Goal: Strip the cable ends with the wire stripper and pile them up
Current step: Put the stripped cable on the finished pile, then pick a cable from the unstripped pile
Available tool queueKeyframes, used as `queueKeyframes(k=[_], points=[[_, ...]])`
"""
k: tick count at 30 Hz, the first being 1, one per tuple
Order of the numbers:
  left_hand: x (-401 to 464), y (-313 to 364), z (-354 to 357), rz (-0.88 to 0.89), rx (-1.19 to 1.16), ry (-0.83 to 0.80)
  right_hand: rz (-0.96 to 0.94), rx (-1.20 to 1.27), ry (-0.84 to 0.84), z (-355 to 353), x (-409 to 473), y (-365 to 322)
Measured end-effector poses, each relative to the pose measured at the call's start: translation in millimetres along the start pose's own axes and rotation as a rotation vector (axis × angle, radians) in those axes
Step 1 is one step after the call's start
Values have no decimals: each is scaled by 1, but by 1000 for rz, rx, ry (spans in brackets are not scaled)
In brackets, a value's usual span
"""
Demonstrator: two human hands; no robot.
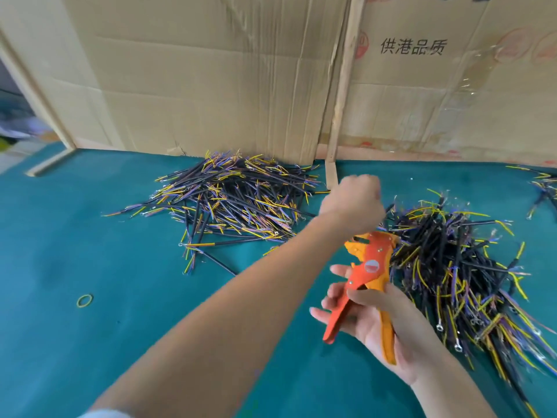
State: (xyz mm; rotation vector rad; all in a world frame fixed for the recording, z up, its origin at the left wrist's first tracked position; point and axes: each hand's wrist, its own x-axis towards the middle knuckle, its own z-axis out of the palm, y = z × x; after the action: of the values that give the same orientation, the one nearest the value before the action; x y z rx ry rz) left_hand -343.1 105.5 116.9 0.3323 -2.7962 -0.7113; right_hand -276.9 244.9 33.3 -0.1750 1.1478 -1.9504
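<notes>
Teal table (pixel 90 251) | right hand (pixel 379 321) grips wire stripper (pixel 366 285) | left hand (pixel 351 200) fisted, grasp unclear

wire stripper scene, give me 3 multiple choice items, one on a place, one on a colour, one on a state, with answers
1. Where does the rubber band lie?
A. on the mat, left of the arms
B. on the right pile
C. on the cardboard

2. What colour is the wire stripper?
A. blue
B. orange and yellow
C. black

3. How is the right hand?
A. flat on the mat
B. gripping the stripper's handles
C. holding a cable

Answers:
1 A, it sits alone on the green mat.
2 B, the body is orange with yellow parts.
3 B, fingers and thumb curl around the handles.
</notes>
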Motion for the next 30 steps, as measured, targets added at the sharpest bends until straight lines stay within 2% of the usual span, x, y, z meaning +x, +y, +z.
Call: queueKeyframes(k=[2,5,9,13,18,22,26,28,30], points=[[5,-54,-19,-154,119,45,-70,154,40,-2,2,-3],[-8,-127,-39,-318,305,33,-182,229,175,-7,6,-12],[-16,-176,-44,-260,292,36,-285,192,263,-19,7,-15],[-9,-173,-41,-259,352,38,-323,151,309,-23,7,-15],[-6,-173,-45,-164,435,95,-325,142,333,-25,8,-16],[-7,-169,-55,-85,267,299,-315,158,320,-25,8,-16],[-12,-150,-63,-52,118,376,-282,184,297,-21,9,-14],[-16,-137,-67,-54,8,465,-255,184,271,-19,9,-13],[-28,-116,-65,17,-75,566,-232,166,226,-16,7,-13]])
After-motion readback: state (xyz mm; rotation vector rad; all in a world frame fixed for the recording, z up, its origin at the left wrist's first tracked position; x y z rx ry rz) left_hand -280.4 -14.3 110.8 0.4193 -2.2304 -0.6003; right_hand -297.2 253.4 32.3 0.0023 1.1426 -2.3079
